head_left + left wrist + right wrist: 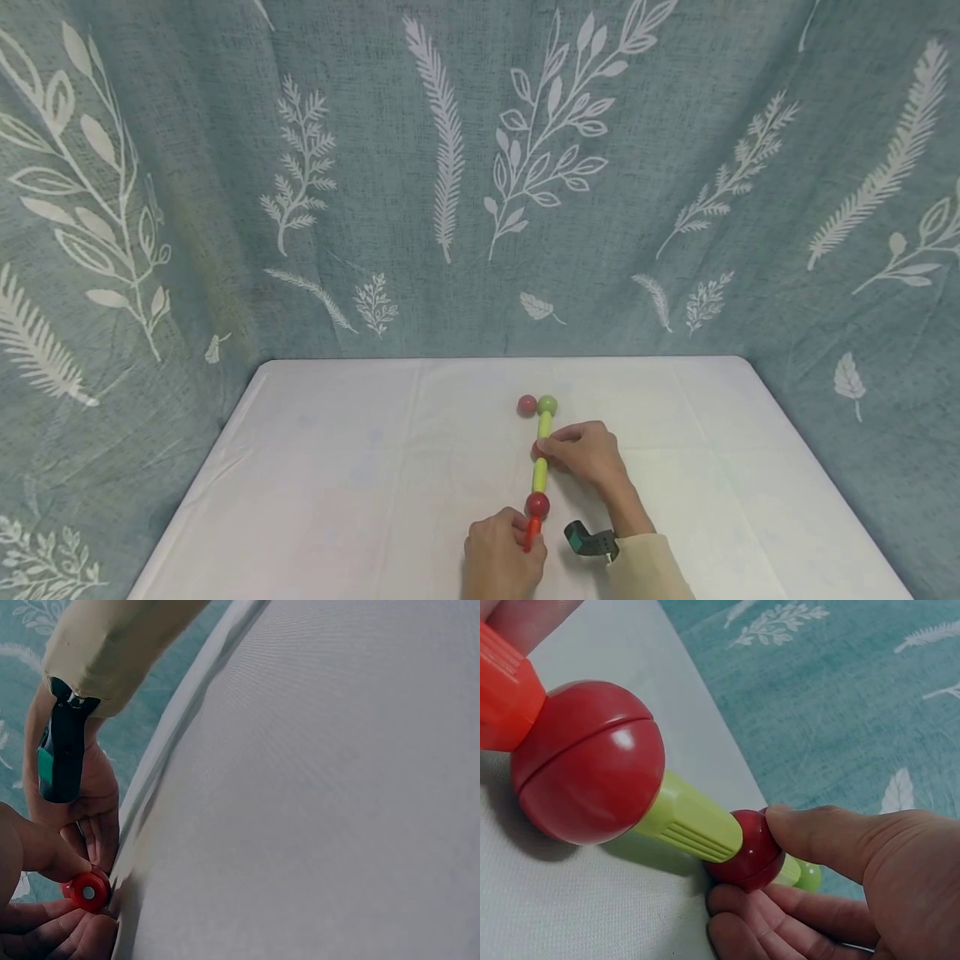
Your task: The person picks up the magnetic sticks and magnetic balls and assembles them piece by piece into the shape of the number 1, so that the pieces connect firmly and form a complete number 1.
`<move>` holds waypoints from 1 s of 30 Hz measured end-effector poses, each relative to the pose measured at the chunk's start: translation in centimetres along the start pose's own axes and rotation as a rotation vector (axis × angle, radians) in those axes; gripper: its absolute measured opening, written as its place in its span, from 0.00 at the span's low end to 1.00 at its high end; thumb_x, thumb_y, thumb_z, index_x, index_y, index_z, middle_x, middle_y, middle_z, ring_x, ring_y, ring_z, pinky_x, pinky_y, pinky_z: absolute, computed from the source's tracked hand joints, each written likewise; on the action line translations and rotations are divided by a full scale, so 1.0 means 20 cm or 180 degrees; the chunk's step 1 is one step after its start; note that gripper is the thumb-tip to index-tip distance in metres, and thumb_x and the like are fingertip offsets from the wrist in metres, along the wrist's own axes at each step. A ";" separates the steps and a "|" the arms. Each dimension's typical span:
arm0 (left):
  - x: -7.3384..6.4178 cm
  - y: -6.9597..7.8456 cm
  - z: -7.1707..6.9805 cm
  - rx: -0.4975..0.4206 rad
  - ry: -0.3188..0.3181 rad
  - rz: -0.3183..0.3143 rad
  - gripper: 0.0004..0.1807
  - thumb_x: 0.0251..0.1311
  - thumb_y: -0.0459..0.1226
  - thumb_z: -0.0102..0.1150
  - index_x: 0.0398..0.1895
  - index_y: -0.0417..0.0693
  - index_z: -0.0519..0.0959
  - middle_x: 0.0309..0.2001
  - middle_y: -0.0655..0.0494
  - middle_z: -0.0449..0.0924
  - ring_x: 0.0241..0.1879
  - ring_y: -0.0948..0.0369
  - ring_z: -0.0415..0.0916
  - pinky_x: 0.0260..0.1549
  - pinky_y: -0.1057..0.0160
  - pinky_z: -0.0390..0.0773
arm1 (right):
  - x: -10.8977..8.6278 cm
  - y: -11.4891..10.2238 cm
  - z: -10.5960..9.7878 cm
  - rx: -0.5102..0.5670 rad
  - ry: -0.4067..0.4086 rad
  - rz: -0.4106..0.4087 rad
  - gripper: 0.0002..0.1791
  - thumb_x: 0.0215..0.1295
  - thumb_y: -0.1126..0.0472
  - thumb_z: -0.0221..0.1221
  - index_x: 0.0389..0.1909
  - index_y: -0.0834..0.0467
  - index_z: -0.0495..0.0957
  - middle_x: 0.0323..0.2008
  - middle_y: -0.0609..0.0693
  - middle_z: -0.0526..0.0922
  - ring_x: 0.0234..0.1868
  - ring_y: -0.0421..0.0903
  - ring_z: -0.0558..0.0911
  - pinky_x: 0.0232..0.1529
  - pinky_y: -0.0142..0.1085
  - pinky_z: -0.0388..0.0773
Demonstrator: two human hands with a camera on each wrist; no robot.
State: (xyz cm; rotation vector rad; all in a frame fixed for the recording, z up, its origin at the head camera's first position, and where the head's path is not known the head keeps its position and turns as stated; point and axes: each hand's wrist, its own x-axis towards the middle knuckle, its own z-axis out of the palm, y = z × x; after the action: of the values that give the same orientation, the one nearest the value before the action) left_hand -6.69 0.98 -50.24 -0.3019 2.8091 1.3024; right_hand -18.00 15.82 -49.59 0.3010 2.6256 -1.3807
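Observation:
A chain of balls and rods runs lengthwise over the white table. At its near end, my left hand point(498, 552) pinches an orange-red rod point(532, 533), whose round end with a silvery dot shows in the left wrist view. That rod meets a large red ball point(537, 504), followed by a yellow-green rod point(694, 821). My right hand point(588, 454) pinches the middle red ball point(751, 851) between thumb and fingers. Beyond it, another yellow-green rod point(545, 425) leads to a green ball point(547, 405). Left of the green ball is a red ball point(527, 406); whether they touch, I cannot tell.
A white cloth covers the table point(322, 467), which ends at a back edge. Behind and at both sides hangs a blue-green curtain point(480, 292) with white leaf prints. The right wrist wears a dark strap device point(588, 542) below a beige sleeve point(648, 568).

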 end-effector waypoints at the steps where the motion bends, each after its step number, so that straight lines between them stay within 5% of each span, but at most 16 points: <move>1: 0.00 0.00 0.00 0.0001 0.0004 0.0000 0.11 0.56 0.34 0.83 0.35 0.46 0.87 0.23 0.62 0.82 0.24 0.67 0.75 0.35 0.64 0.88 | 0.00 0.00 0.00 0.0001 0.0006 -0.0006 0.14 0.67 0.48 0.75 0.39 0.55 0.94 0.34 0.47 0.92 0.40 0.49 0.85 0.45 0.45 0.82; 23: -0.01 -0.01 0.03 -0.0011 0.0116 0.0037 0.11 0.57 0.33 0.82 0.36 0.46 0.85 0.25 0.62 0.82 0.26 0.67 0.76 0.35 0.63 0.89 | 0.00 0.00 0.00 -0.0050 0.0079 -0.0034 0.14 0.66 0.48 0.76 0.39 0.56 0.93 0.33 0.48 0.92 0.39 0.48 0.85 0.44 0.43 0.82; 30: 0.00 -0.01 0.00 0.0085 0.0012 0.0078 0.13 0.57 0.37 0.84 0.38 0.45 0.87 0.26 0.60 0.83 0.26 0.66 0.75 0.36 0.63 0.89 | 0.00 0.00 0.01 -0.0030 0.0066 -0.0025 0.14 0.66 0.49 0.76 0.39 0.56 0.93 0.32 0.47 0.93 0.38 0.47 0.86 0.45 0.44 0.83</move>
State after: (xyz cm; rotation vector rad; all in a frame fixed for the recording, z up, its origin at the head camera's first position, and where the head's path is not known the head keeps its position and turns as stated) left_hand -6.61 0.90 -50.48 -0.2703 2.8395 1.2691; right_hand -17.95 15.75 -49.68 0.3058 2.6519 -1.3744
